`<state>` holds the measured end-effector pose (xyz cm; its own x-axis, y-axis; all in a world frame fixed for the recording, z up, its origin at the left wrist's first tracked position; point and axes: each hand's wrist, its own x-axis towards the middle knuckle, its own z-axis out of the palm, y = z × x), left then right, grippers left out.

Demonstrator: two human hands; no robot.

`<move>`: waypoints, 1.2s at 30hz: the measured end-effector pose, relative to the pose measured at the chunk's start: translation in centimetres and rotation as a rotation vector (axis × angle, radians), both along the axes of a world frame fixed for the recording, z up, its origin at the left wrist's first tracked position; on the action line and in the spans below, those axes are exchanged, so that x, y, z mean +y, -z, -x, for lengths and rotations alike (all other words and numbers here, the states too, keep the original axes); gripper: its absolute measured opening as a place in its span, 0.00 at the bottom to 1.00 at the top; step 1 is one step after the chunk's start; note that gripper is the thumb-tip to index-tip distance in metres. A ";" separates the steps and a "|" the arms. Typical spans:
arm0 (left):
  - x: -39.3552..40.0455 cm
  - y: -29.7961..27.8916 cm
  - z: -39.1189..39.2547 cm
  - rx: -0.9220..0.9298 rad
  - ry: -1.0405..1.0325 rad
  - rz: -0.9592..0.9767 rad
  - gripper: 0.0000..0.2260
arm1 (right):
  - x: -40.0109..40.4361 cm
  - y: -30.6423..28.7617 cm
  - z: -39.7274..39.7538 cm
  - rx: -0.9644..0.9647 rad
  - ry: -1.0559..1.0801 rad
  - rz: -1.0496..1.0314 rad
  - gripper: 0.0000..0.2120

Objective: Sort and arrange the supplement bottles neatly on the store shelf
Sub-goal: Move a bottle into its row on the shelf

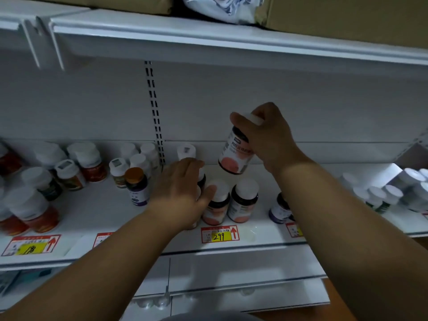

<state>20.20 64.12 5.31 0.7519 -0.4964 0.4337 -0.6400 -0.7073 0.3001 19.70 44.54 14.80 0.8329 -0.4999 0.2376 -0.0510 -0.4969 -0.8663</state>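
Fingers [240, 122] of the right hand [266, 135] curl round the white cap of a pink-label bottle [236, 151], which hangs tilted in the air above the shelf [252, 235].

The left hand [183, 188] lies with relaxed, nearly straight fingers over a bottle that it mostly hides, its thumb touching the cap of a standing pink bottle [216, 202], with a second pink bottle [243, 200] just beside. I judge the risk so: the grip is only at the cap, so the lifted bottle may slip or swing and knock these two. The right forearm passes close over a purple-label bottle [279, 209] and may push it. An orange-cap bottle [136, 186] and mixed red-label bottles [34, 212] crowd the left; a 299 price tag [218, 235] marks the front edge.
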 end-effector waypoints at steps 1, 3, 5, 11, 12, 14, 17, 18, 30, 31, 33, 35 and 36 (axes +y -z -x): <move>0.1 0.2 -0.6 0.039 -0.007 -0.096 0.31 | 0.2 0.1 -0.6 0.001 -0.012 0.031 0.21; 0.4 0.7 -1.3 0.123 -0.034 -0.251 0.39 | 0.6 0.7 -2.1 0.050 -0.056 0.119 0.23; 0.4 1.2 -1.2 0.117 -0.033 -0.296 0.43 | 1.1 2.1 -3.7 0.151 -0.117 0.196 0.24; 0.5 2.3 -1.8 0.057 0.009 -0.337 0.43 | 2.0 6.7 -5.7 0.462 -0.347 0.371 0.24; 0.5 2.4 -1.9 0.063 0.016 -0.330 0.43 | 2.1 7.1 -5.8 0.487 -0.382 0.371 0.23; 0.5 2.6 -1.8 0.080 0.036 -0.294 0.43 | 2.2 7.7 -6.0 0.543 -0.425 0.393 0.18; 0.4 2.9 -2.0 0.084 0.049 -0.262 0.45 | 2.0 8.0 -6.4 0.637 -0.498 0.424 0.13; 0.4 3.0 -2.0 0.098 0.054 -0.260 0.45 | 1.8 7.9 -6.5 0.668 -0.524 0.439 0.13; 0.3 2.4 -1.9 0.096 0.086 -0.281 0.45 | 1.8 7.0 -5.2 0.674 -0.633 0.496 0.11; 0.3 2.4 -2.0 0.100 0.086 -0.276 0.45 | 1.8 7.2 -5.3 0.660 -0.639 0.502 0.12; 0.3 2.5 -2.1 0.099 0.091 -0.268 0.45 | 1.8 7.3 -5.2 0.640 -0.644 0.529 0.07; 0.3 2.6 -2.2 0.100 0.100 -0.259 0.43 | 1.7 6.7 -4.9 0.665 -0.643 0.584 0.13; 0.3 2.7 -2.2 0.107 0.105 -0.253 0.43 | 1.6 6.4 -4.9 0.679 -0.642 0.606 0.16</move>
<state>22.38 64.43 2.60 0.7253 -0.6564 0.2076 -0.6882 -0.6994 0.1927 24.56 46.16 8.38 0.9449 0.1149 -0.3065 -0.0037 -0.9326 -0.3609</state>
